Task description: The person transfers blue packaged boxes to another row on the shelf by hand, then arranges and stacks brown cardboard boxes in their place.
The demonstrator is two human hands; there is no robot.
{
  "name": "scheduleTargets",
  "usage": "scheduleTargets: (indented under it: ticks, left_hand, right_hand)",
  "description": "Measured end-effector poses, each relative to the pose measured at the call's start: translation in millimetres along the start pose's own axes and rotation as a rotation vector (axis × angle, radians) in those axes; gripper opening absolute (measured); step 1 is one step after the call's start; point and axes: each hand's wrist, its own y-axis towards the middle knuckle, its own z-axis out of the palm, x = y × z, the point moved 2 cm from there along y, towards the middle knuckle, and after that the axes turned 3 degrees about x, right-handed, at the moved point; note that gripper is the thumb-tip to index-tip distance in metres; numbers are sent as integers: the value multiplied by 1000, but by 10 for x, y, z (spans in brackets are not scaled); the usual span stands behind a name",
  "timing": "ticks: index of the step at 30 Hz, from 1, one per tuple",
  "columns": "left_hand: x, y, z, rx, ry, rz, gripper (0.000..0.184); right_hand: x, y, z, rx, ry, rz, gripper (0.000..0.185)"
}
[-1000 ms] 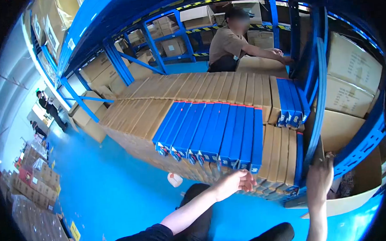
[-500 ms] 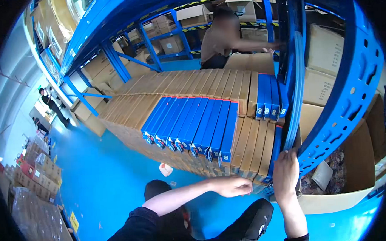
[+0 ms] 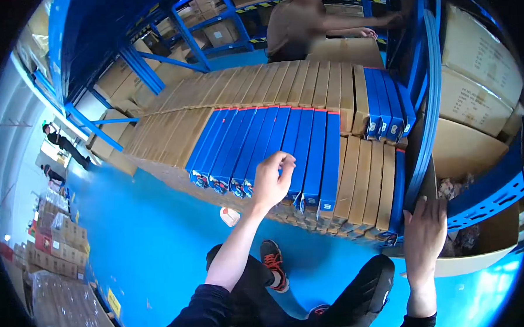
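Observation:
A row of upright blue boxes (image 3: 255,140) with red edges stands on stacked flat brown boxes. My left hand (image 3: 271,180) is raised in front of this row, fingers loosely bent and thumb apart, with nothing visible in it; whether it touches a box cannot be seen. My right hand (image 3: 426,235) lies with fingers stretched against the lower part of the blue rack post (image 3: 426,109), near an open carton. Close to its left side are a single blue box (image 3: 397,198) and several brown boxes (image 3: 365,179).
Behind the stack another person (image 3: 294,30) reaches across a carton (image 3: 347,50). The open carton (image 3: 482,260) with wrapped contents is at right, below larger cartons (image 3: 474,66). Wrapped pallets (image 3: 69,306) line the left side. A small pale item (image 3: 230,216) lies on the floor.
My left hand has moved up and left, from beside the brown boxes to in front of the blue row. My right hand stays at the rack, its fingers now straighter. The view has shifted.

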Motion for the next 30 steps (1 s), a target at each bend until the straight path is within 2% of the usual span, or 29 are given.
scheduleTargets:
  ticks: [2,3,6,10,13,16,19,22,23,25,26,28,30]
  left_hand:
    - [59,69,-16,-31,64,71,15]
    - [91,99,-17,0,22,-18,10]
    - [177,197,-1,-5,194,123,18]
    - [222,185,19,13,50,26,14]
    - [180,151,37,-4,226,166,14]
    - [-17,168,39,-5,161,184,14]
    - [-46,180,70,44,218,192,19]
    - [-78,125,137,145,259,116,27]
    - [-52,81,176,158,284,117,28]
    - [-24,68,249,171,307,136,31]
    - [-26,75,281,170,315,173,32]
    - [-40,91,337,162,327,245,32]
    - [-118,95,365,184,385,270,34]
  right_hand:
    - [24,34,8,-6,46,49,50]
    - [21,40,23,-21,70,57,49]
    - [33,29,-48,-22,138,74,49]
    - [9,20,-159,-23,202,58,50]
    - [53,43,-206,-6,234,94,51]
    - [43,31,-270,-52,220,51,50]
    - [41,29,-412,-139,439,-15,40]
    - [197,82,-271,-156,886,53,27]
    - [345,70,-128,-250,1047,15,22]
    - [754,16,212,-273,1240,-74,31]
    - [963,11,211,-267,1303,-154,44]
    - [1322,-24,338,-166,1347,-215,91]
    - [1468,42,317,-182,1353,-221,108]
